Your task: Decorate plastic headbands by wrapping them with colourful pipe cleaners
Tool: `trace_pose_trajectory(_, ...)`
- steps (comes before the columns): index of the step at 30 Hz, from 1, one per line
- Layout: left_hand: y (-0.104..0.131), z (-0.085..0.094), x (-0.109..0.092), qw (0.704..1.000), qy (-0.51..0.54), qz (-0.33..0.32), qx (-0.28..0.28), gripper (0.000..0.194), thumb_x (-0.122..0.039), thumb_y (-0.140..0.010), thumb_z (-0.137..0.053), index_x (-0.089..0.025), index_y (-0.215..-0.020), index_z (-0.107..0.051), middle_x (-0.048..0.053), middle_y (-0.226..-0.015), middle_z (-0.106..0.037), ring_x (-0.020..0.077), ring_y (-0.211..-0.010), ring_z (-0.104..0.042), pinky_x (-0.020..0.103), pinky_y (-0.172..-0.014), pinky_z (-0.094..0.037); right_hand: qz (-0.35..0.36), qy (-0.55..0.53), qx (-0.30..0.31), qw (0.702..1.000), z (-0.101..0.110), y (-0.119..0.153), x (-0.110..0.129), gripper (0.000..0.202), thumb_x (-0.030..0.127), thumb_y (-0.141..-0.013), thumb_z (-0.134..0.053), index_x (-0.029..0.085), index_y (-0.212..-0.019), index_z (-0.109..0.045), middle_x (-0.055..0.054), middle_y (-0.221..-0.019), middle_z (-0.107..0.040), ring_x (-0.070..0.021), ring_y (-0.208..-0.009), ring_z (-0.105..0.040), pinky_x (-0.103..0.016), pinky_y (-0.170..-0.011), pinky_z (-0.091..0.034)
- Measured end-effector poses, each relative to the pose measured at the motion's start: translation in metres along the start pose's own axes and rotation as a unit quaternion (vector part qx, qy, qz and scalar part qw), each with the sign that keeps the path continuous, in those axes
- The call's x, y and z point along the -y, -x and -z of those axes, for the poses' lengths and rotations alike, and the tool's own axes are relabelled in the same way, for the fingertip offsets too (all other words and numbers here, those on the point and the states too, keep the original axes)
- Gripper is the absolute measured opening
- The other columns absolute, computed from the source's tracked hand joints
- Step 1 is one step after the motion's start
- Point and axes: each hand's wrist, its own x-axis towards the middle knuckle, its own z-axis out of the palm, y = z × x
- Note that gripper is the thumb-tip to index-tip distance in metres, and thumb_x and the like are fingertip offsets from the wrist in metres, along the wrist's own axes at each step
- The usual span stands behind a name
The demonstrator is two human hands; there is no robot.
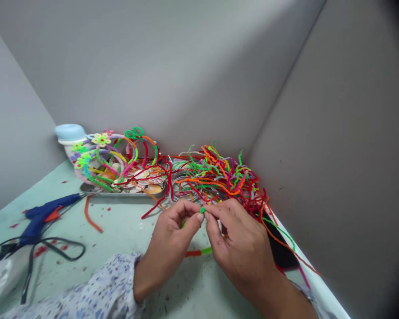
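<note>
At the centre front, my left hand [176, 239] and my right hand [242, 243] meet fingertip to fingertip. Both pinch a small green piece of pipe cleaner [202, 210] between thumbs and forefingers. Below them, an orange and green fuzzy band [193, 253] shows between the hands; much of it is hidden behind them. Just beyond the fingers lie a large tangled pile of coloured pipe cleaners [219, 168] and several loops of silver wire [182, 184].
A metal tray [119, 193] of shells stands at the back left, with flowered fuzzy headbands [119, 150] over it and a blue-lidded white bottle [69, 135] behind. A blue glue gun [36, 221] with a black cord lies left. A dark flat object [282, 250] is at the right.
</note>
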Motion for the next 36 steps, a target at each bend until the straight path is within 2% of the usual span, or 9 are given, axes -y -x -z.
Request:
trace_pose_trajectory(6, -0.002, 0.002, 0.004, 0.997, 0.070, 0.036, 0.010, 0.012, -0.029, -0.080, -0.063, -0.018, -0.081, -0.056, -0.005, -0.066, -0.050, 0.0056, -0.053, -0.039, 0.016, -0.050, -0.033, -0.017, -0.025, 0.020, 0.999, 0.004, 0.000, 0.000, 0.018, 0.014, -0.085, -0.049, 0.015, -0.091, -0.067, -0.006, -0.080, -0.062, -0.0165, -0.071, -0.058, -0.029, -0.067, -0.048)
trace_pose_trajectory(14, -0.004, 0.003, 0.007, 0.994, 0.094, 0.054, 0.019, 0.012, -0.029, -0.080, -0.063, -0.018, -0.081, -0.057, -0.006, -0.064, -0.048, 0.0044, -0.051, -0.037, 0.015, -0.046, -0.030, -0.020, -0.012, 0.042, 0.999, 0.001, 0.002, 0.000, 0.021, 0.014, -0.085, -0.048, 0.015, -0.093, -0.068, -0.006, -0.077, -0.059, -0.0160, -0.068, -0.057, -0.028, -0.064, -0.047)
trace_pose_trajectory(18, -0.007, 0.003, 0.005, 0.990, 0.122, 0.054, 0.033, 0.012, -0.027, -0.080, -0.062, -0.018, -0.082, -0.055, -0.008, -0.059, -0.044, 0.0033, -0.045, -0.031, 0.015, -0.041, -0.024, -0.026, -0.024, 0.043, 0.998, 0.005, 0.000, -0.004, 0.024, 0.014, -0.086, -0.048, 0.016, -0.100, -0.067, -0.006, -0.081, -0.061, -0.0164, -0.073, -0.058, -0.028, -0.067, -0.047)
trace_pose_trajectory(22, -0.009, 0.003, 0.004, 0.986, 0.151, 0.060, 0.040, 0.010, -0.025, -0.082, -0.059, -0.018, -0.083, -0.052, -0.008, -0.057, -0.040, 0.0041, -0.045, -0.028, 0.017, -0.041, -0.021, -0.047, -0.025, 0.045, 0.998, 0.015, -0.003, -0.008, 0.022, 0.018, -0.088, -0.050, 0.018, -0.105, -0.064, -0.005, -0.087, -0.062, -0.0164, -0.079, -0.058, -0.028, -0.069, -0.045)
trace_pose_trajectory(28, -0.010, 0.006, 0.005, 0.983, 0.171, 0.057, 0.027, 0.006, -0.022, -0.084, -0.055, -0.018, -0.087, -0.052, -0.007, -0.059, -0.039, 0.0043, -0.046, -0.028, 0.018, -0.041, -0.019, -0.058, 0.009, 0.112, 0.992, 0.018, 0.001, -0.006, 0.017, 0.021, -0.087, -0.053, 0.024, -0.099, -0.064, -0.002, -0.088, -0.061, -0.0172, -0.079, -0.059, -0.030, -0.069, -0.044)
trace_pose_trajectory(36, -0.012, 0.006, 0.013, 0.989, 0.128, 0.058, 0.041, 0.011, -0.026, -0.082, -0.060, -0.017, -0.083, -0.056, -0.006, -0.060, -0.042, 0.0046, -0.048, -0.031, 0.019, -0.043, -0.022, -0.039, 0.006, 0.106, 0.994, 0.014, -0.001, -0.007, 0.017, 0.021, -0.088, -0.052, 0.021, -0.101, -0.063, -0.003, -0.091, -0.060, -0.0169, -0.080, -0.058, -0.030, -0.073, -0.045)
